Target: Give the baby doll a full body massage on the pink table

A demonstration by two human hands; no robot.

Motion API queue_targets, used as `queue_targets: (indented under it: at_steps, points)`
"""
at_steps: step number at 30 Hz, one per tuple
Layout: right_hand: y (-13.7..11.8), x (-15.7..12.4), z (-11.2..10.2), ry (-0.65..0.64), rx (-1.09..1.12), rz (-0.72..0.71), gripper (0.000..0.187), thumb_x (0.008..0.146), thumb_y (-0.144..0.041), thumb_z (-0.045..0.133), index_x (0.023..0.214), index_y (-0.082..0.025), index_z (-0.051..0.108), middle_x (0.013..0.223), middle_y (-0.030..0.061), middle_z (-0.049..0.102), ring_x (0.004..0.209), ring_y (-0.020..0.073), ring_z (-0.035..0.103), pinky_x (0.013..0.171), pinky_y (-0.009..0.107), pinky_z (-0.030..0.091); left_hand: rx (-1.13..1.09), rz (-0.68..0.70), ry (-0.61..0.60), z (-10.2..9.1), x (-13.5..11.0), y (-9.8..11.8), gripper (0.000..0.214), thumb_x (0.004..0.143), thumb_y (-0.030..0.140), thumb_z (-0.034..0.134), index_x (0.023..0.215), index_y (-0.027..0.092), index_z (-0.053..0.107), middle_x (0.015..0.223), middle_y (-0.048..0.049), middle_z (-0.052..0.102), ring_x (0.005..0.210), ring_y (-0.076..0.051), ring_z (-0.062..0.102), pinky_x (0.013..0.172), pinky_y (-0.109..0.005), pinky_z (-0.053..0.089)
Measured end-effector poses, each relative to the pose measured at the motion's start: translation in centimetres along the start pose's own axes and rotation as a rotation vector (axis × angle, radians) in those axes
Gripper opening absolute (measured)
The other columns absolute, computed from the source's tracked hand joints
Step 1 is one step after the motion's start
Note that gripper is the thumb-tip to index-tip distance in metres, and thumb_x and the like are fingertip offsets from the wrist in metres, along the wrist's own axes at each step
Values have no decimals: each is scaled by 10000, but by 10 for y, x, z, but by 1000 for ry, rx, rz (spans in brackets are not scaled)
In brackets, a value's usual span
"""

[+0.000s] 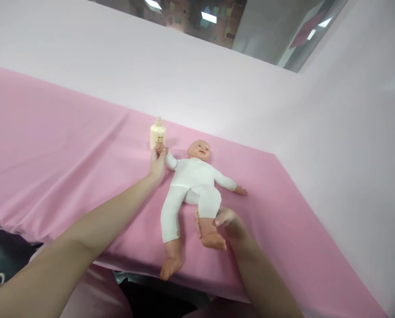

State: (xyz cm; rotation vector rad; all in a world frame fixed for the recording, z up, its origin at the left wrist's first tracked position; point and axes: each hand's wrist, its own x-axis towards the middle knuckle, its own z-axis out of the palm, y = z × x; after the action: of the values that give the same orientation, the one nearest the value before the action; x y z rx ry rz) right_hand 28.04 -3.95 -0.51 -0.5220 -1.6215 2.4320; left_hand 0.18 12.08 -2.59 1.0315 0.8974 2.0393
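Observation:
A baby doll (195, 174) with a white cloth body lies face up on the pink sheet. My left hand (158, 161) is closed round the doll's hand on the left side of the view, with that arm raised a little. From beneath and behind, my right hand (224, 217) grips the doll's lower leg just above the foot (213, 240); this leg is bent at the knee. Its other leg (171, 216) lies stretched toward me. Just behind my left hand stands a cream-coloured pump bottle (157, 132) with a small printed face.
The pink sheet (68, 145) covers the table and hangs over its near edge. White walls (217, 97) rise along the back and right sides. Above the back wall is a window (197, 17) with reflected lights. Dark items (5, 251) lie below the table at left.

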Motion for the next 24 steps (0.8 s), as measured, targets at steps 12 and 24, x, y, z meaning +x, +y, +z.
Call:
queue_targets:
  at_steps: [12,24]
  points:
    - [-19,5,5,382,453,-402,421,930,-544,667,1085,-152,666,789,1,606,577,94,331,443,165,268,514,479,-897,6,-32,26,311,1027,424,631,1232,217,740,1193,-121,807,1128,-298,733,1098,-490,557]
    - [-6,0,6,195,133,-289,606,793,-670,816,1096,-163,678,799,36,701,640,149,589,524,246,430,223,132,-540,5,-22,12,331,979,559,707,1006,233,658,1064,-88,753,1093,-281,716,1071,-474,592]
